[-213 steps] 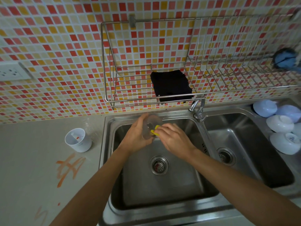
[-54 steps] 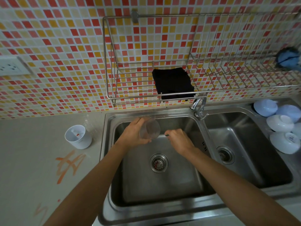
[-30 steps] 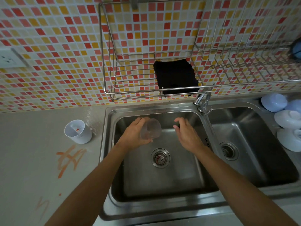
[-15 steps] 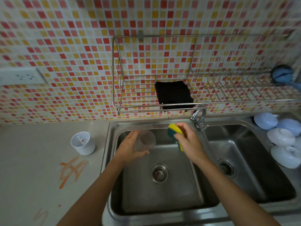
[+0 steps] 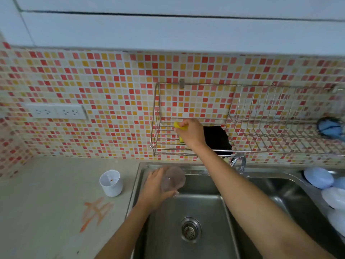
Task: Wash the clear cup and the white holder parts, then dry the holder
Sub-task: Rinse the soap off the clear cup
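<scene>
My left hand (image 5: 154, 189) grips the clear cup (image 5: 173, 180), tilted on its side over the back left corner of the left sink basin (image 5: 186, 206). My right hand (image 5: 192, 131) is raised inside the wire wall rack (image 5: 168, 135) and holds a yellow sponge (image 5: 178, 126) just above the rack's floor. The white holder (image 5: 111, 183) stands upright on the counter left of the sink, a small orange speck inside it.
A black cloth (image 5: 217, 139) lies in the rack beside my right hand. The tap (image 5: 239, 162) stands between the two basins. Several pale bowls (image 5: 324, 187) are stacked at the right basin's edge. A blue scrubber (image 5: 329, 127) hangs far right. Orange marks (image 5: 97, 212) stain the counter.
My right hand has lifted the yellow sponge from the sink up into the wall rack. The view has tilted upward. My left hand keeps the cup over the basin.
</scene>
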`<state>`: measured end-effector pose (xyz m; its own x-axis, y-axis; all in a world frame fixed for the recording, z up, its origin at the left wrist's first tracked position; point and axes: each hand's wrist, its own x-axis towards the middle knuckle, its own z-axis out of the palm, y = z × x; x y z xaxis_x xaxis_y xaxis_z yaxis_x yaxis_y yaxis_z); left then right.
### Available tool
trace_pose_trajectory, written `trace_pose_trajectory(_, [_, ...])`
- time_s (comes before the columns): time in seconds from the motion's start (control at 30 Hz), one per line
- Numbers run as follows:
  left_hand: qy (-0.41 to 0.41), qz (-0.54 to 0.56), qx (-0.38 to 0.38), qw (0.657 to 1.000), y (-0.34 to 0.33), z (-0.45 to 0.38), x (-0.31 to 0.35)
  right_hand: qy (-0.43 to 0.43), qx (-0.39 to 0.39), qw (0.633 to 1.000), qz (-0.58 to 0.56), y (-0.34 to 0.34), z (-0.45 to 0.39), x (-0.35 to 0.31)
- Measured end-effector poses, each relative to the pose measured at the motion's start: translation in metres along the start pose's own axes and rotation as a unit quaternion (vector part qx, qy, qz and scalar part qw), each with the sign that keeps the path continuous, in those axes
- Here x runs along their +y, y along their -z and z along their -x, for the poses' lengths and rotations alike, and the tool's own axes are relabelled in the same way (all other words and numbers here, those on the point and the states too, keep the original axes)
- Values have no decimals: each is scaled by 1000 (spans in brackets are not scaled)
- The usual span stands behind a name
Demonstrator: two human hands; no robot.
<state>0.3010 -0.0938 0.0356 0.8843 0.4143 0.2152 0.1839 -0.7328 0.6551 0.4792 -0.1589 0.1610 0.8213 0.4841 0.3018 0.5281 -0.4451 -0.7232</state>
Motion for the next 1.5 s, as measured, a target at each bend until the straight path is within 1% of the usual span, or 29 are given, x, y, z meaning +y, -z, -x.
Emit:
trace_pose_trajectory(0.13, [8, 9, -2, 1000, 3, -2, 0, -8, -26, 999, 43, -14, -14, 5])
trace_pose_trajectory(0.27, [8, 6, -3, 1000, 4, -1, -5, -14, -85, 994, 74, -21, -20, 10])
trace_pose_trajectory(0.37, [4, 9, -3, 1000, 3, 1, -6, -4, -123, 985, 117, -22, -21, 15])
trace_pose_trajectory(0.47, [3, 13, -1, 1000, 3, 3, -6, 4, -132, 981, 144, -22, -18, 13])
trace_pose_trajectory(0.53, [1, 16, 2, 1000, 4, 5, -6, 26, -99, 982, 156, -20, -13, 9])
trace_pose_trajectory(0.57, [-1, 16, 4, 1000, 5, 6, -7, 42, -67, 986, 145, -18, -8, 7])
trace_pose_trajectory(0.63, [-9, 14, 7, 1000, 3, 8, -8, 85, 26, 992, 90, -9, 12, 4])
trace_pose_trajectory(0.67, [-15, 14, 5, 1000, 1, 9, -8, 112, 82, 989, 60, -3, 26, 6])
trace_pose_trajectory(0.73, [-19, 15, -3, 1000, -7, 10, -4, 153, 181, 971, 23, 11, 64, 21])
trace_pose_trajectory(0.77, [-20, 17, -10, 1000, -12, 9, -1, 167, 214, 962, 19, 18, 85, 35])
trace_pose_trajectory(0.83, [-19, 29, -34, 999, -27, 9, 7, 151, 245, 958, 17, 32, 124, 76])
trace_pose_trajectory(0.9, [-14, 48, -53, 997, -44, 7, 16, 82, 249, 964, 30, 48, 152, 122])
trace_pose_trajectory(0.97, [-16, 54, -66, 996, -63, 3, 27, -17, 225, 972, 58, 64, 164, 163])
trace_pose_trajectory(1.0, [-18, 51, -70, 996, -72, 1, 33, -70, 195, 976, 66, 73, 164, 181])
trace_pose_trajectory(1.07, [-11, 49, -74, 996, -90, -5, 47, -168, 109, 977, 73, 87, 157, 212])
trace_pose_trajectory(1.13, [-4, 63, -75, 995, -110, -13, 60, -228, 47, 969, 83, 95, 144, 240])
trace_pose_trajectory(1.2, [3, 75, -74, 994, -119, -18, 67, -254, 27, 963, 85, 97, 129, 255])
trace_pose_trajectory(1.3, [21, 83, -62, 994, -135, -27, 81, -269, -3, 957, 104, 104, 104, 279])
trace_pose_trajectory(1.43, [49, 60, -57, 995, -150, -40, 91, -260, -78, 957, 102, 100, 84, 311])
trace_pose_trajectory(1.5, [61, 31, -50, 996, -156, -47, 96, -250, -94, 959, 90, 95, 79, 321])
